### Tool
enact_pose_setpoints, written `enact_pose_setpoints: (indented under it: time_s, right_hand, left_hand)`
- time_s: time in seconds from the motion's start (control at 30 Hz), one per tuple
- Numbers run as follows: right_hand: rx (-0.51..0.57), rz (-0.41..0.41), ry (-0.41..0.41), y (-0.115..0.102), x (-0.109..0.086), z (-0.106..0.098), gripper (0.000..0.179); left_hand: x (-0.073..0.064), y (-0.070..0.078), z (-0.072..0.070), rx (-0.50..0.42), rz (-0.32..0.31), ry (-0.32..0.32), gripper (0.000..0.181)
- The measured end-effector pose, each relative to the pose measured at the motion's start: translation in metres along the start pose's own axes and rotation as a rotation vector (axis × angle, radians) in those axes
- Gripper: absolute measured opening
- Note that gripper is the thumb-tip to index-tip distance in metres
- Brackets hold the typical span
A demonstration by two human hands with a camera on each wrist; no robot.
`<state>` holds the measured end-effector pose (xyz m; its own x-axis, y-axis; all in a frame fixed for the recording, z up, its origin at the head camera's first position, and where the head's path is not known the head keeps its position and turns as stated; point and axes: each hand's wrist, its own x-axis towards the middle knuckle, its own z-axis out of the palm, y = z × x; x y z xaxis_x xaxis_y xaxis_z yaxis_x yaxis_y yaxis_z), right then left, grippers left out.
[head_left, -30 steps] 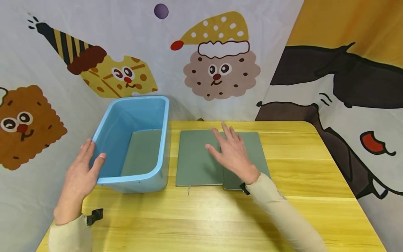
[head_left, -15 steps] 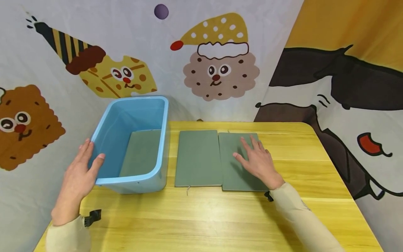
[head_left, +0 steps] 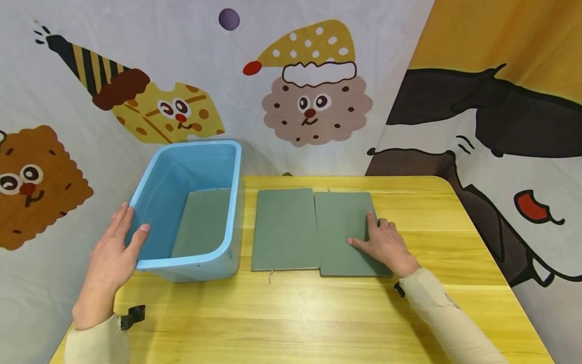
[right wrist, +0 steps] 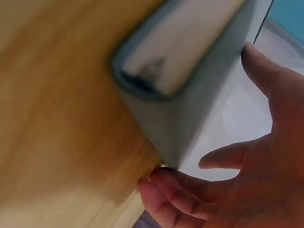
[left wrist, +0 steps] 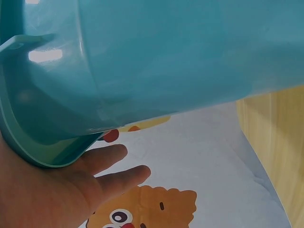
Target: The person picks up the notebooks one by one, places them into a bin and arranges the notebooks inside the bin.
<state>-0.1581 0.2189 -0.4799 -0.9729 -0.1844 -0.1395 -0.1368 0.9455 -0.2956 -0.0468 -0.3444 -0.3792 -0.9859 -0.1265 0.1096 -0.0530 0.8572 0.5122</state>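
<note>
My left hand [head_left: 111,250] rests at the near-left corner of a blue plastic bin [head_left: 195,260], its thumb inside the rim. In the left wrist view, straight fingers [left wrist: 123,183] extend outside, apart from the bin's wall. A grey-green book [head_left: 204,220] lies in the bin. Two more sit flat, side by side, on the table: the left book [head_left: 286,230] and the right book [head_left: 345,227]. My right hand [head_left: 388,245] grips the right book at its right edge, thumb on the cover. In the right wrist view, curled fingertips [right wrist: 164,180] meet the spine [right wrist: 164,137] near the tabletop.
The wooden table [head_left: 291,323] has a rounded far-right corner. Behind it hangs a cartoon-printed cloth [head_left: 254,116], close to the bin and books. A thin ribbon [head_left: 271,276] sticks out at the left book's near edge.
My right hand has moved right from above both books to the right book's edge, lowering, with several fingers curling there. My left hand and the bin stay in place.
</note>
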Motion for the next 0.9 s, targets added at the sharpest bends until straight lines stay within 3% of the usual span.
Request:
enact_pose_setpoints:
  time_s: [0.17, 0.43, 0.67, 0.9]
  right_hand:
    - [0.028, 0.002, -0.013, 0.004, 0.007, -0.001, 0.119]
    - [0.230, 0.107, -0.180, 0.012, 0.018, -0.006, 0.137]
    - [0.268, -0.001, -0.109, 0.023, 0.015, -0.011, 0.117]
    - [0.447, -0.091, -0.039, 0.029, 0.006, -0.016, 0.099]
  left_hand:
    - [0.001, 0.002, 0.000, 0.001, -0.004, -0.005, 0.071]
    - [0.002, 0.002, -0.001, -0.011, -0.002, -0.012, 0.070]
    - [0.001, 0.000, 0.000, -0.005, 0.000, -0.006, 0.070]
    - [0.000, 0.000, 0.000, -0.001, -0.008, 0.004, 0.070]
